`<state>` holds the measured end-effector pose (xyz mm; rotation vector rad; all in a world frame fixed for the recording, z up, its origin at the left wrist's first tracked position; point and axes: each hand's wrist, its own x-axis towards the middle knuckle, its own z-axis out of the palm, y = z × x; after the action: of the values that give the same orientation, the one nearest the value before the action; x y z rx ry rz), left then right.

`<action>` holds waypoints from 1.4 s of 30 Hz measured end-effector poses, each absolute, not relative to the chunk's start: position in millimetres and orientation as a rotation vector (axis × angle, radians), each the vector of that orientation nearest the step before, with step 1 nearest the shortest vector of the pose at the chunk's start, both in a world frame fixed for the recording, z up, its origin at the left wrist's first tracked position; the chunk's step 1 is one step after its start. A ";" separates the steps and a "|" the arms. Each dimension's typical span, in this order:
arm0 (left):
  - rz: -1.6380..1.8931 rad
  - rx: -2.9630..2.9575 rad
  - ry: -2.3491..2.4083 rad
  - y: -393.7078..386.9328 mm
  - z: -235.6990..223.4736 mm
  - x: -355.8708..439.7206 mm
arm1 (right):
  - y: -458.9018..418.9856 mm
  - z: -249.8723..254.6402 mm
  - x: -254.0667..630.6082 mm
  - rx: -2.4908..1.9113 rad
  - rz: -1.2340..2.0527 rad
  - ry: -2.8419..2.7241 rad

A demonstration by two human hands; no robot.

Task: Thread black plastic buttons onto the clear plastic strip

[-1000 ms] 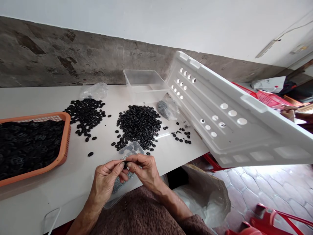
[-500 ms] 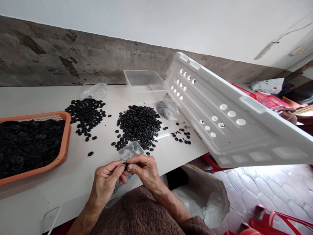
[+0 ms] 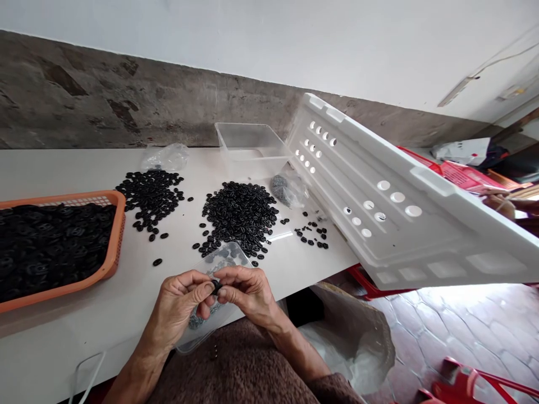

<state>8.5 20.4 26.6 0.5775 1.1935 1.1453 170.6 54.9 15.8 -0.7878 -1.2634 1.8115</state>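
My left hand (image 3: 179,306) and my right hand (image 3: 246,294) meet at the table's near edge, both pinching one small black ring-shaped part (image 3: 216,287) between thumbs and fingertips. Under them lies a shallow clear tray (image 3: 229,255) holding small grey metal pieces. Just beyond is a large heap of black ring parts (image 3: 240,213), with a second heap (image 3: 151,193) to its left and a few scattered ones (image 3: 312,233) to the right.
An orange basket (image 3: 112,235) full of black parts sits at the left. A clear plastic tub (image 3: 248,146) and plastic bags (image 3: 290,189) stand at the back. A tilted white plastic crate (image 3: 400,191) overhangs the table's right end. Another person's hand (image 3: 501,202) shows far right.
The view has shifted slightly; both hands stay pinched together on the small black part, with only small finger movement.
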 end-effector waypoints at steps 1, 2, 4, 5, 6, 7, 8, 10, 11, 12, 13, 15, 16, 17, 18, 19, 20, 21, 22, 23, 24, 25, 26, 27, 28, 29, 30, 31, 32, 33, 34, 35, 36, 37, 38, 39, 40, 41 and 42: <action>1.127 0.599 1.184 20.7 26.9 8.1 | 54.6 16.2 172.1 -0.770 1.827 -1.292; 1.117 0.616 1.180 21.0 27.0 8.3 | 54.2 16.7 173.2 -0.748 1.843 -1.310; 1.139 0.640 1.204 20.8 27.0 10.6 | 53.0 17.8 174.0 -0.712 1.869 -1.289; 1.167 0.659 1.234 20.0 26.9 12.8 | 52.2 18.1 173.6 -0.712 1.869 -1.257; 1.208 0.690 1.281 18.5 26.9 15.4 | 51.3 18.2 172.7 -0.726 1.860 -1.220; 1.261 0.738 1.346 16.3 26.7 18.3 | 50.5 18.1 171.5 -0.746 1.845 -1.181; 1.319 0.809 1.422 13.5 26.3 20.9 | 49.8 18.1 170.0 -0.768 1.828 -1.140; 1.421 1.023 1.549 7.3 24.7 24.5 | 48.9 18.4 167.3 -0.798 1.820 -1.062; 1.446 1.151 1.574 4.5 23.4 25.2 | 48.7 18.9 166.3 -0.802 1.829 -1.031; 1.455 1.273 1.570 2.3 21.7 25.0 | 48.6 19.6 165.5 -0.804 1.840 -1.009; 1.456 1.377 1.545 0.7 19.8 24.2 | 48.7 20.4 165.0 -0.809 1.850 -0.995; 1.466 1.516 1.484 -0.2 16.0 21.5 | 48.8 21.8 164.4 -0.823 1.864 -0.983; 1.480 1.556 1.467 0.1 14.5 20.2 | 48.8 22.3 164.2 -0.827 1.866 -0.977; 1.494 1.587 1.456 0.8 13.4 19.0 | 48.8 22.5 164.0 -0.825 1.869 -0.970; 1.500 1.614 1.444 1.7 12.8 18.1 | 48.7 22.5 163.8 -0.815 1.872 -0.964; 1.494 1.634 1.432 2.7 12.7 17.3 | 48.6 22.3 163.6 -0.801 1.879 -0.959; 1.484 1.647 1.422 3.6 13.0 16.6 | 48.3 22.1 163.5 -0.787 1.887 -0.954; 1.477 1.657 1.414 4.3 13.5 15.9 | 48.0 21.7 163.3 -0.774 1.897 -0.951; 1.477 1.665 1.407 4.8 14.1 15.1 | 47.5 21.5 163.3 -0.765 1.906 -0.951; 1.477 1.670 1.406 5.0 14.8 14.2 | 47.0 21.3 163.3 -0.759 1.911 -0.956; 1.477 1.676 1.411 4.9 15.3 13.2 | 46.5 21.3 163.4 -0.755 1.910 -0.964; 1.473 1.683 1.418 4.7 15.8 12.2 | 46.1 21.4 163.5 -0.751 1.907 -0.975; 1.473 1.692 1.422 4.3 16.2 11.2 | 45.8 21.6 163.7 -0.746 1.904 -0.986; 1.469 1.700 1.425 3.9 16.5 10.4 | 45.7 21.8 163.8 -0.740 1.904 -0.994; 1.465 1.706 1.428 3.6 16.9 9.6 | 45.8 22.0 163.9 -0.735 1.909 -0.995; 1.459 1.710 1.428 3.4 17.2 9.1 | 46.0 22.2 163.9 -0.728 1.916 -0.992; 1.455 1.710 1.426 3.3 17.4 8.6 | 46.2 22.4 163.9 -0.720 1.922 -0.987; 1.449 1.709 1.422 3.2 17.6 8.3 | 46.4 22.5 163.7 -0.710 1.925 -0.982; 1.443 1.708 1.420 3.1 17.8 8.0 | 46.5 22.7 163.5 -0.702 1.924 -0.979; 1.441 1.705 1.420 2.9 17.8 7.7 | 46.3 22.8 163.2 -0.701 1.920 -0.979; 1.443 1.705 1.421 2.5 17.8 7.5 | 45.9 22.9 163.0 -0.705 1.916 -0.983; 1.446 1.704 1.425 1.9 17.8 7.2 | 45.3 23.0 162.7 -0.718 1.912 -0.987; 1.450 1.706 1.431 1.3 17.7 7.0 | 44.5 23.1 162.4 -0.735 1.909 -0.991; 1.453 1.711 1.435 0.7 17.8 6.7 | 43.7 23.0 162.2 -0.754 1.906 -0.996; 1.454 1.718 1.440 0.1 17.9 6.4 | 42.7 22.9 162.0 -0.771 1.901 -1.000; 1.454 1.735 1.440 -0.4 18.1 6.2 | 41.8 22.7 161.9 -0.782 1.892 -1.008; 1.454 1.756 1.439 -0.8 18.5 6.0 | 41.1 22.4 161.8 -0.790 1.878 -1.019; 1.453 1.777 1.441 -1.0 18.9 5.8 | 40.5 22.1 161.8 -0.793 1.859 -1.036; 1.451 1.798 1.445 -1.1 19.3 5.6 | 40.0 21.8 161.7 -0.794 1.836 -1.057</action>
<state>5.6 -1.1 19.3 1.7976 1.4448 1.4507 161.7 40.0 21.8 -0.7942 -1.0573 1.8365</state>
